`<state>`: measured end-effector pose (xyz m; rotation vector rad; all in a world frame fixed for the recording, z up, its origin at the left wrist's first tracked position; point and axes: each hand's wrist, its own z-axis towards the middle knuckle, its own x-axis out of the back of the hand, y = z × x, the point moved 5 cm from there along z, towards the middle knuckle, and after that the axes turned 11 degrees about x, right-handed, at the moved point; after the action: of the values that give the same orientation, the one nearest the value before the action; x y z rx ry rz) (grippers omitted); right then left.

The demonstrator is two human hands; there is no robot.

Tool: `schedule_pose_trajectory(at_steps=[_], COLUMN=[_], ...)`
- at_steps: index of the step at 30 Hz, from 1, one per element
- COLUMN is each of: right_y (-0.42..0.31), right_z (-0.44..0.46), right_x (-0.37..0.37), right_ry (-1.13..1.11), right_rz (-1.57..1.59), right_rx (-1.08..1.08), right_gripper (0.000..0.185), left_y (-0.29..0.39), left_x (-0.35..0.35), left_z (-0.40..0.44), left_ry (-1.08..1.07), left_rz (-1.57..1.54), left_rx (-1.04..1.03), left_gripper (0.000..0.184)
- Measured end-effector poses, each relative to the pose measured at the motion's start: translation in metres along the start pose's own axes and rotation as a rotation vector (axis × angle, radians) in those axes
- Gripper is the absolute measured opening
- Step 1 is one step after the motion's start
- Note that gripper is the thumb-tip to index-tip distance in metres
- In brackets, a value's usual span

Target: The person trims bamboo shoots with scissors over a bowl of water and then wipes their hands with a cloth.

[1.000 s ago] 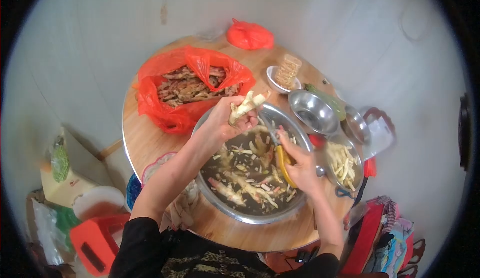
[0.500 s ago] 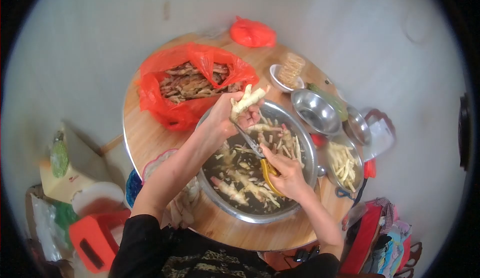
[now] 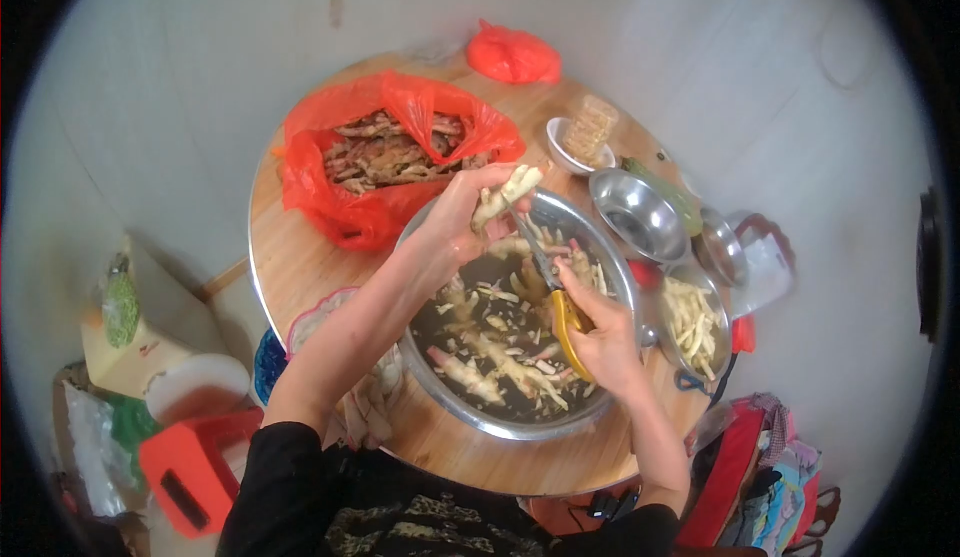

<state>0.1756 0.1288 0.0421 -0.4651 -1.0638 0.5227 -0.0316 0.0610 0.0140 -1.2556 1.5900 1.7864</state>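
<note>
My left hand (image 3: pixel 468 215) is closed around a pale chicken foot (image 3: pixel 508 195) above the far left part of a large metal basin (image 3: pixel 490 427). My right hand (image 3: pixel 603 335) grips yellow-handled scissors (image 3: pixel 560 319), whose blades reach up to the foot. Dark water in the basin holds several chicken feet (image 3: pixel 468 375) and many small cut pieces. Beyond my left forearm, an open red plastic bag (image 3: pixel 350 227) is full of brownish feet. Pale pieces (image 3: pixel 692 327) fill a metal bowl (image 3: pixel 728 347) at the right.
An empty metal bowl (image 3: pixel 640 215), a white bowl (image 3: pixel 566 155) with a stacked snack block, a green vegetable (image 3: pixel 665 195) and a tied red bag (image 3: pixel 513 55) stand on the round wooden table (image 3: pixel 300 275). Cloth gloves (image 3: pixel 368 407) lie near its front edge. A red stool (image 3: pixel 190 472) is at the left.
The scissors have swung from beneath the foot to its right side, and the foot has turned slightly. My right hand has moved a little right since the last earlier frame.
</note>
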Motion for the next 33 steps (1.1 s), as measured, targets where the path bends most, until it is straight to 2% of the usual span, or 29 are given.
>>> schedule_pose_trajectory(at_steps=[1, 3, 6, 11, 13, 16, 20, 21, 22, 24, 25, 28, 33], right_y=[-0.001, -0.011, -0.01, -0.001, -0.004, -0.012, 0.002, 0.006, 0.006, 0.003, 0.007, 0.001, -0.005], right_z=[-0.001, -0.005, -0.011, -0.008, -0.009, -0.009, -0.007, -0.006, -0.007, -0.012, -0.015, -0.015, -0.014], right_x=[-0.006, -0.017, -0.021, -0.022, -0.021, -0.025, -0.033, -0.035, -0.04, -0.052, -0.055, -0.053, -0.048], right_ry=[0.001, -0.028, -0.02, 0.016, -0.001, -0.078, 0.055, 0.097, 0.096, 0.075, 0.024, 0.019, 0.055], right_rz=[-0.001, -0.057, 0.13, 0.094, 0.098, 0.007, 0.237, 0.308, 0.309, 0.369, 0.447, 0.46, 0.407], right_rx=[-0.002, 0.153, 0.085, 0.074, 0.065, 0.153, -0.001, -0.051, -0.05, -0.036, -0.137, -0.039, -0.007], right_gripper=[0.068, 0.064, 0.065, 0.065, 0.065, 0.063, 0.06, 0.059, 0.059, 0.06, 0.062, 0.057, 0.058], left_y=[0.002, -0.001, -0.002, -0.005, -0.005, -0.002, -0.004, -0.004, -0.002, -0.001, 0.0, 0.004, 0.002], left_x=[0.0, 0.005, 0.008, 0.008, 0.008, 0.013, 0.004, 0.002, 0.001, 0.004, 0.006, 0.008, 0.003], left_z=[0.0, 0.006, 0.006, 0.003, 0.003, 0.005, 0.002, 0.0, -0.002, 0.0, 0.001, -0.001, -0.002], left_ry=[0.028, -0.013, -0.049, 0.041, -0.009, -0.111, 0.036, 0.032, 0.028, 0.028, 0.026, 0.026, -0.028], left_rz=[0.026, -0.064, -0.174, -0.198, -0.099, -0.107, -0.191, -0.192, -0.194, -0.187, -0.179, -0.142, -0.202], left_rx=[-0.043, -0.053, -0.085, -0.107, -0.081, -0.066, -0.167, -0.202, -0.238, -0.248, -0.255, -0.33, -0.319], left_gripper=[0.02, 0.021, 0.021, 0.021, 0.027, 0.029, 0.031, 0.025, 0.018, 0.02, 0.021, 0.025, 0.032])
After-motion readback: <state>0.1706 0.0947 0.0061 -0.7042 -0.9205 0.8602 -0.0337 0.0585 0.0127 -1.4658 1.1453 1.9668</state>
